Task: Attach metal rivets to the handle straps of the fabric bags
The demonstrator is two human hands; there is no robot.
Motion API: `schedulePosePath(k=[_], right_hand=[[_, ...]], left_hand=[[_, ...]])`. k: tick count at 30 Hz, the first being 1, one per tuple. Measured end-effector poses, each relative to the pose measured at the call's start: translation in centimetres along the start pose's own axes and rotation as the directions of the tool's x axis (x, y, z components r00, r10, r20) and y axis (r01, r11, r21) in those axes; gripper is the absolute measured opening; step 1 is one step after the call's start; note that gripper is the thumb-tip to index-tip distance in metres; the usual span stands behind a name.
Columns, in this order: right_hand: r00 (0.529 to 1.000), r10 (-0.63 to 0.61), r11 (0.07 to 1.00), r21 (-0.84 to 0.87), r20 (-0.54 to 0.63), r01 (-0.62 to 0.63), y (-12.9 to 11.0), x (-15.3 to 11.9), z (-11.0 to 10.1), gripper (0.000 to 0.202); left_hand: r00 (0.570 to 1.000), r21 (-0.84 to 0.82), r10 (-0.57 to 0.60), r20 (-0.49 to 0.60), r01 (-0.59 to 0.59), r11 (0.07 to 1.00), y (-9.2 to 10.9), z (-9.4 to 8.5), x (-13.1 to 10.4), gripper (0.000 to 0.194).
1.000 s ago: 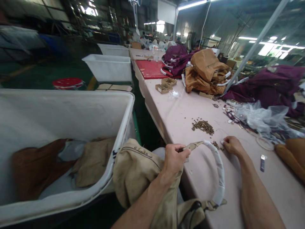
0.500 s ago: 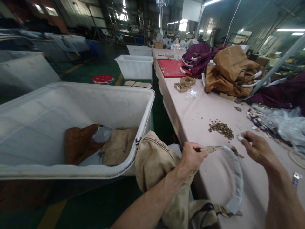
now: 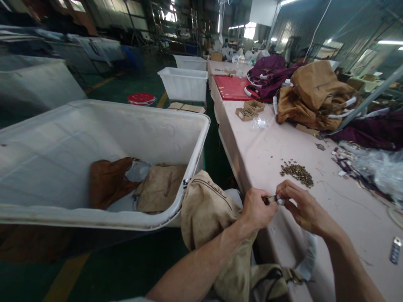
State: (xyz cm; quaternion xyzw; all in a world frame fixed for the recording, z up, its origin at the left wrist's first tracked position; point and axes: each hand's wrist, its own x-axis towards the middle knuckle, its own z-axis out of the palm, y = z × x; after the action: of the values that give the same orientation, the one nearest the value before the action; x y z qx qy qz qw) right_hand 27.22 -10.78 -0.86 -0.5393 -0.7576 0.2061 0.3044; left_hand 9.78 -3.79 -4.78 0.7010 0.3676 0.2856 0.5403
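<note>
A beige canvas bag (image 3: 204,209) hangs at the table's near edge, beside the white bin. My left hand (image 3: 258,209) is closed around the end of its strap, where a dark metal fitting shows. Fingers pinched, my right hand (image 3: 302,207) meets the strap end from the other side; a whitish bit shows at its fingertips, and any small part in them is hidden. The white-wrapped part of the strap (image 3: 308,256) curves down under my right wrist. Just beyond this hand lies a pile of small brass-coloured hardware (image 3: 297,174).
A large white bin (image 3: 151,222) on the left holds a brown bag (image 3: 108,184) and another beige bag (image 3: 162,188). Small hardware boxes (image 3: 247,113), tan bags (image 3: 317,96), purple bags (image 3: 267,71) and clear plastic (image 3: 384,167) lie on the pink-covered table (image 3: 245,147).
My right hand has moved left from over the table to the strap end and now meets my left hand there. The view has shifted slightly.
</note>
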Motion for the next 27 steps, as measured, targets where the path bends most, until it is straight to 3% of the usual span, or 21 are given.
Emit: schedulePosePath(k=[10, 17, 22, 27], right_hand=[[0.999, -0.003, 0.991, 0.132, -0.036, 0.008, 0.5, 0.0, -0.5, 0.009], [0.995, 0.075, 0.970, 0.237, -0.059, -0.059, 1.1, 0.0, -0.4, 0.026], [0.980, 0.195, 0.929, 0.315, 0.029, -0.195, 2.0, -0.4, -0.4, 0.030], [0.943, 0.303, 0.899, 0.287, 0.140, -0.332, 2.5, -0.9, -0.9, 0.029]], left_hand=[[0.999, 0.031, 0.037, 0.011, -0.038, 0.999, 0.0, 0.1, -0.2, 0.017], [0.992, 0.085, 0.123, 0.001, -0.123, 0.989, 0.6, 0.1, -0.5, 0.013], [0.987, 0.158, 0.159, 0.004, -0.157, 0.975, 0.4, 0.5, -0.8, 0.011], [0.980, 0.220, 0.200, -0.008, -0.194, 0.956, 0.4, 0.9, -1.5, 0.011]])
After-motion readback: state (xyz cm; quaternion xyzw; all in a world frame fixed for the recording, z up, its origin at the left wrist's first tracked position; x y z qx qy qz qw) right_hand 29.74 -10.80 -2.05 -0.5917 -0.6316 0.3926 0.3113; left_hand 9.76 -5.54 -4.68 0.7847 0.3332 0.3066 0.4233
